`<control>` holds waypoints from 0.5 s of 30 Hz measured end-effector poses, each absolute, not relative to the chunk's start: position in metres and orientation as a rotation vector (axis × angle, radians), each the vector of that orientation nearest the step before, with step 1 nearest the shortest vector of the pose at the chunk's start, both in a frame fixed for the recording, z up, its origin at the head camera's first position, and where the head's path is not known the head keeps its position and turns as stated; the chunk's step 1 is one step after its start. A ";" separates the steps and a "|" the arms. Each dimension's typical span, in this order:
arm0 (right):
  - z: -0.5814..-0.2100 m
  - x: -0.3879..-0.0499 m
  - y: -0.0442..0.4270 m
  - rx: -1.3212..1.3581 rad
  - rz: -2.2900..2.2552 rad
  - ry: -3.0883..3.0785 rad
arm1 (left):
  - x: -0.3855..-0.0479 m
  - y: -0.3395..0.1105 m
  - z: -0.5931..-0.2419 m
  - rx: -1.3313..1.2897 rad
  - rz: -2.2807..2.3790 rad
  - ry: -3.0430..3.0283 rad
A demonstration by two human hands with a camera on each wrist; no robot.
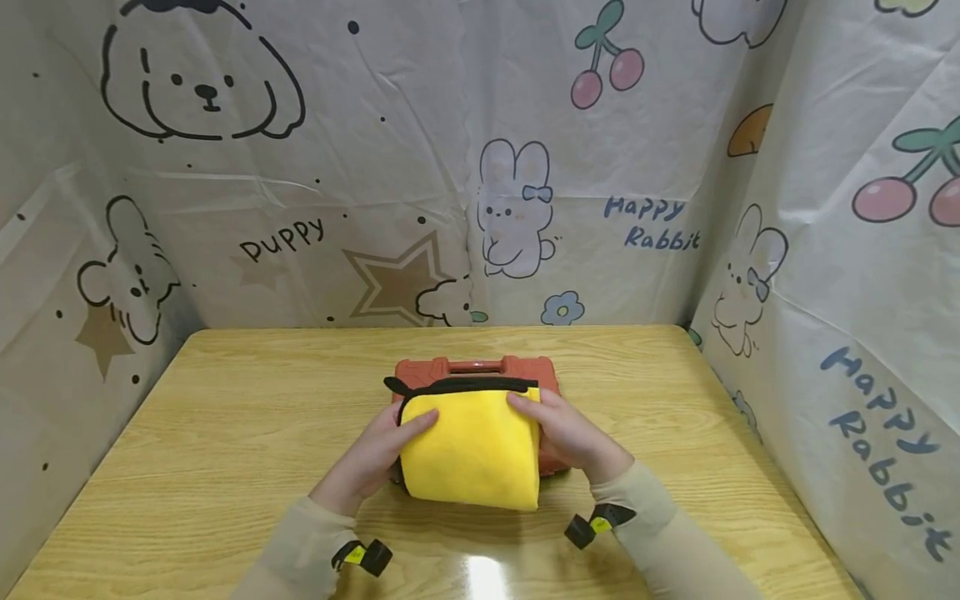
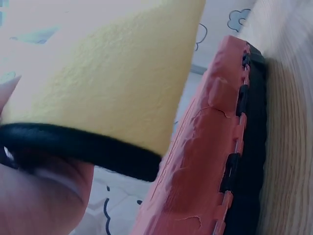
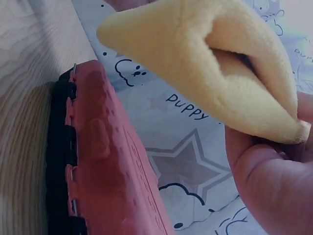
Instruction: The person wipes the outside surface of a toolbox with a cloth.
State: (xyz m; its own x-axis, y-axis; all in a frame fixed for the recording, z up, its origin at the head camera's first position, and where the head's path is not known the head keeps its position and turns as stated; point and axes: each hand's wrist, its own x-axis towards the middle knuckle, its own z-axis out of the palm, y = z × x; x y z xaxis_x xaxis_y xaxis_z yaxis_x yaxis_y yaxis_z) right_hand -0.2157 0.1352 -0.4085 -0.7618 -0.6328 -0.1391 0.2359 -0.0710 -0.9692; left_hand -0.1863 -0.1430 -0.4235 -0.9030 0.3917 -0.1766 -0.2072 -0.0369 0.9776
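The left hand [image 1: 367, 457] and right hand [image 1: 576, 429], fingers [image 3: 264, 181] closed, pinched a folded yellow cloth [image 1: 472, 450]. Beyond the fingers lay a red carry case [image 3: 105, 161].

Left fingers [image 2: 46, 198] hold a yellow pouch [image 2: 115, 81] by its dark-trimmed edge; near it, a red case [image 2: 203, 142] with a black base [image 2: 250, 147] rests on the wood-grain bench [image 2: 289, 147] before a patterned sheet [image 2: 220, 22].
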 end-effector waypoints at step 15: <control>-0.422 -0.218 0.138 -0.471 -1.931 1.668 | -0.186 -0.124 -0.422 -0.103 1.988 2.198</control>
State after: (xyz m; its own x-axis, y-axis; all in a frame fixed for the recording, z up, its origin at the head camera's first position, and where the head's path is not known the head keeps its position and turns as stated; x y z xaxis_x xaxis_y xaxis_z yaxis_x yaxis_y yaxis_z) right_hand -0.2183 0.1380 -0.4217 -0.7931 -0.6033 -0.0838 0.1707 -0.0880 -0.9814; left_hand -0.1855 -0.1241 -0.4219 -0.9821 0.0667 -0.1760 -0.1684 0.1053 0.9801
